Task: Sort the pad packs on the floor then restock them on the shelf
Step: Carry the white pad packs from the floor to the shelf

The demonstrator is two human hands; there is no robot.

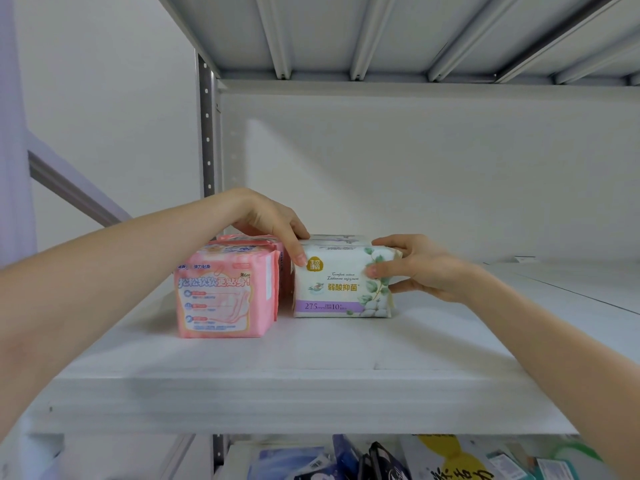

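Note:
A white pad pack point(337, 289) with green leaves and a purple band stands on the white shelf point(311, 358). My right hand point(412, 268) grips its right end, thumb on the front. My left hand point(273, 225) rests over its top left corner, fingertips touching the front. Another white pack point(334, 238) stands right behind it. To the left stands a pink pad pack point(221, 296), with a second pink pack point(282, 268) behind it, mostly hidden.
A grey perforated upright point(207, 133) stands at the shelf's back left. The shelf board above point(381, 32) hangs overhead. Bare shelf surface stretches to the right of the packs. Several other packs point(381, 462) lie on the lower level below.

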